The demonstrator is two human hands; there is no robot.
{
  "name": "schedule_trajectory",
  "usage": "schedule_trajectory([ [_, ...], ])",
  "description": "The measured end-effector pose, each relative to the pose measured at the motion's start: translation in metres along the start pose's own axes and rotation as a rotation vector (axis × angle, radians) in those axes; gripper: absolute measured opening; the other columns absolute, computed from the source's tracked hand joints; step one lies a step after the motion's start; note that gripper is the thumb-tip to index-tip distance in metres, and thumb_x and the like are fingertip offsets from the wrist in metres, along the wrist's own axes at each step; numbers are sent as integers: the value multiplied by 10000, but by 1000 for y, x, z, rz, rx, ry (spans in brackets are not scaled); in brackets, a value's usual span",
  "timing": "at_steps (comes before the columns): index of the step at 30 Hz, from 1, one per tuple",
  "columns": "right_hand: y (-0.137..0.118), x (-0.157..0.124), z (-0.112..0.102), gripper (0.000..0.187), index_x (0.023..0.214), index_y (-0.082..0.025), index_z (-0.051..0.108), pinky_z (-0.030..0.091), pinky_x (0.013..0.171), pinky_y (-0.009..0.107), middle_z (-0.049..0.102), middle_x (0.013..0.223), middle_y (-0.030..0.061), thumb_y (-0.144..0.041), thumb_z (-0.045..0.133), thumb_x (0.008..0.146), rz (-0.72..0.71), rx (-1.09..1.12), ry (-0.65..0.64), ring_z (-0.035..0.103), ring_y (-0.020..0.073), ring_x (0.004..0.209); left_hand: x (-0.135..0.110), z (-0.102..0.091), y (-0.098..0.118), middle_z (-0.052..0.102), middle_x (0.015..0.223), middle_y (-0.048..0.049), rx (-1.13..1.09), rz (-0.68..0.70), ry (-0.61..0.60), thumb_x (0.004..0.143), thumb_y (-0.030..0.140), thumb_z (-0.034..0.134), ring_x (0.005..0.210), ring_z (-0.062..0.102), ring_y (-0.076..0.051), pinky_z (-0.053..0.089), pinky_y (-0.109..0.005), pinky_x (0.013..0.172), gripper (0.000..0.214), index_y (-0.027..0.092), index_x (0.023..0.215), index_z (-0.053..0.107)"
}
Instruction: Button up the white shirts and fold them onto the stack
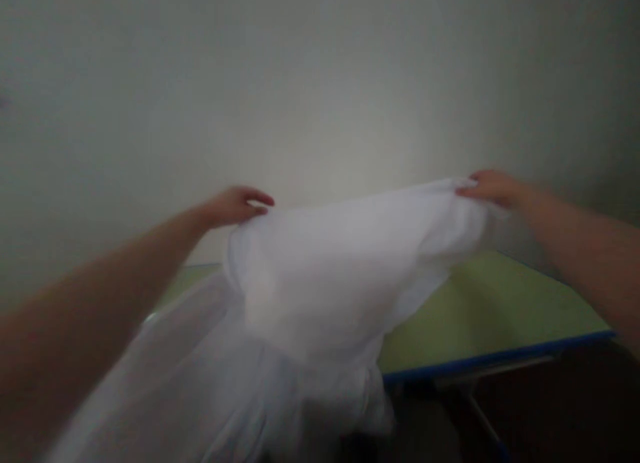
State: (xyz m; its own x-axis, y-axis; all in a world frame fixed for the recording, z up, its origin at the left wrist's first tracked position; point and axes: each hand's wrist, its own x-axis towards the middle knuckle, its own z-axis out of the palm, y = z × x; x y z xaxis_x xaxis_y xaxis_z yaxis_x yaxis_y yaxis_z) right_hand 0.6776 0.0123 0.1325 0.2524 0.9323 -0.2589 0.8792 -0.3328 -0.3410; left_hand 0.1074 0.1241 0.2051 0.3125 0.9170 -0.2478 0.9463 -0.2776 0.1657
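In mid-air ahead of the body, a white cloth, blurred and loosely creased. Runs crosswise along its top edge, drawn nearly straight, with a gentle climb toward the right. Drops from there in folds and spreads mostly to the lower left, past the left forearm and out of view at the bottom. Narrows on the other side to a slimmer stretch of fabric. Hangs, therefore, between and below the hands, with the larger share nearer the left.

At the upper left corner, the left hand, with a small gap between forefinger and thumb and with the tips at the edge of the fabric. Cannot tell through the blur whether clamped on it. At the upper right end, the right hand, slightly higher, pinched on the edge. Well apart from each other, with fabric across the space between.

Behind and below, a green, blue-edged counter, partly hidden by the cloth. Under it, a thin slanting leg in deep shadow. Farther back, a pale wall.
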Motion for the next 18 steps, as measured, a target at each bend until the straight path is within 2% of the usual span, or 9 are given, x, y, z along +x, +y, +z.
schedule_trajectory([
  [3,8,-11,-9,477,996,-30,622,409,708,274,629,954,185,-435,578,747,-6,-117,-70,582,206,843,0,8,5,679,974,-23,-28,53,-92,730,453,532,854,609,-154,468,-200,734,411,193,1027,645],
  [5,8,-13,-14,355,938,-59,641,404,689,269,643,904,152,-360,573,762,-44,-159,-119,584,197,805,2,12,2,677,984,-39,-24,35,-80,742,441,514,860,611,-165,468,-213,742,387,191,1002,654],
  [8,10,-10,-20,259,925,-75,640,393,685,253,646,896,128,-263,574,759,-85,-188,-124,576,177,788,10,14,-5,674,990,-39,-17,7,0,745,398,510,858,610,-166,466,-222,754,350,195,992,654],
  [11,18,-9,-18,290,967,-56,618,385,687,240,638,925,140,-273,548,788,-97,-128,-66,559,148,767,23,8,-13,679,958,-24,-3,-35,126,742,384,510,844,609,-167,464,-225,760,352,192,1003,649],
  [14,26,-14,-2,401,1035,-38,580,376,664,237,626,955,151,-369,471,836,-107,35,-27,540,112,743,33,4,-27,681,848,12,48,-52,240,736,414,515,799,605,-160,463,-235,764,370,209,1016,644],
  [16,25,-18,13,464,1053,-24,564,368,637,250,622,961,160,-412,432,836,-52,117,-20,537,98,729,35,10,-38,663,769,32,88,-36,292,747,423,507,732,591,-127,463,-232,743,372,219,1032,635],
  [18,22,-20,20,500,1059,-9,556,357,616,281,612,987,170,-424,423,813,63,136,-5,550,111,755,33,24,-48,634,730,50,113,-2,341,767,434,492,670,564,-76,459,-211,723,381,224,1060,618],
])
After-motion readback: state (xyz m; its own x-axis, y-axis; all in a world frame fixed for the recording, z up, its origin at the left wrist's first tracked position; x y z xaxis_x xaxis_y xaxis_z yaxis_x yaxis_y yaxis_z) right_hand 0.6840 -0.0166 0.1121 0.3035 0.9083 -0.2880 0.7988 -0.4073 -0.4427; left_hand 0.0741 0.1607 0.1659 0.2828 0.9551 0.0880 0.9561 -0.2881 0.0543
